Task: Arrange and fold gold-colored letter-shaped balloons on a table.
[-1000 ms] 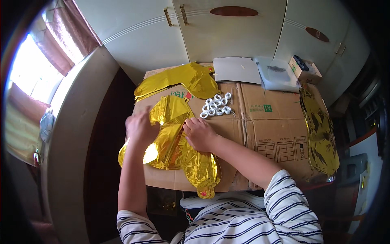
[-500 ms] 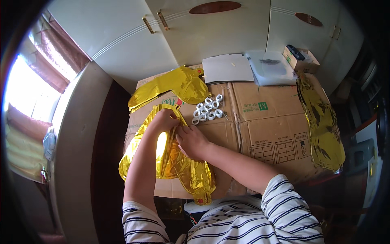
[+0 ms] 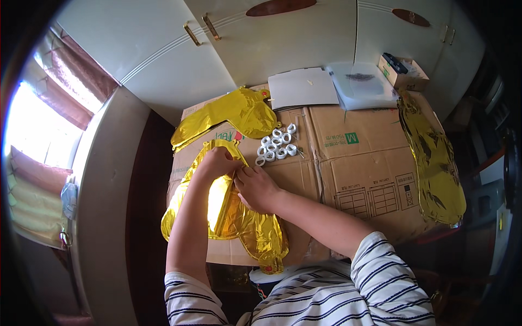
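Note:
A flat, shiny gold foil balloon (image 3: 261, 242) lies on the left part of the cardboard, with creases and folds along its length. My left hand (image 3: 218, 162) is closed over its upper part, fingertips pinched on the foil. Close beside it, my right hand (image 3: 254, 188) also has its fingers bent and pressed together at the balloon's right edge. The fingertips of both hands almost meet, and what exactly lies between them is hidden. Just beyond my right hand sits a cluster of small white ribbon rolls (image 3: 276, 145).
A second gold foil balloon (image 3: 228, 116) lies at the far left, and a stack of gold foil (image 3: 435, 163) hangs over the right edge. White sheets (image 3: 302, 88), clear plastic bags (image 3: 361, 87) and a small box (image 3: 408, 79) stand along the back of the cardboard (image 3: 359, 174), before pale cabinets.
The fingers of my left hand have shifted slightly toward my right hand. My right hand stays nearly in place, and the whole view has tilted a little.

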`<act>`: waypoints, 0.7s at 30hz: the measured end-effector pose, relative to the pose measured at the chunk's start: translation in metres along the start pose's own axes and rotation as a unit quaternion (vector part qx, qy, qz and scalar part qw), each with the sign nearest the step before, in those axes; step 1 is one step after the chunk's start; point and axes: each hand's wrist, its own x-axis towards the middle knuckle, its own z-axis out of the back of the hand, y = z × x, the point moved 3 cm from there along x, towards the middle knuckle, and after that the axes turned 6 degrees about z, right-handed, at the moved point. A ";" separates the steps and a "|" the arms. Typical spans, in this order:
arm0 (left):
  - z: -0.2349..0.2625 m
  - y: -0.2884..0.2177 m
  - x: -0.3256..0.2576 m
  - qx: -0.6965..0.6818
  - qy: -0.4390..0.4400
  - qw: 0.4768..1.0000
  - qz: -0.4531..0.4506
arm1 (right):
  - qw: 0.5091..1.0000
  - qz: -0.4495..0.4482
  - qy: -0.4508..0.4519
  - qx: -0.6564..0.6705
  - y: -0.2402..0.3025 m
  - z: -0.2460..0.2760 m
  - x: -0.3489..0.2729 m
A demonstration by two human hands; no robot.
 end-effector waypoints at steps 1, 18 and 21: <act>-0.001 0.001 0.001 0.014 0.015 1.000 0.002 | 0.999 -0.001 -0.032 0.007 -0.002 -0.002 -0.001; 0.031 0.087 -0.081 0.108 0.148 0.982 0.051 | 0.993 0.002 -0.084 0.087 -0.014 -0.006 0.000; 0.044 0.086 -0.096 0.076 0.133 0.987 0.048 | 0.992 -0.011 -0.042 0.119 -0.013 -0.001 0.001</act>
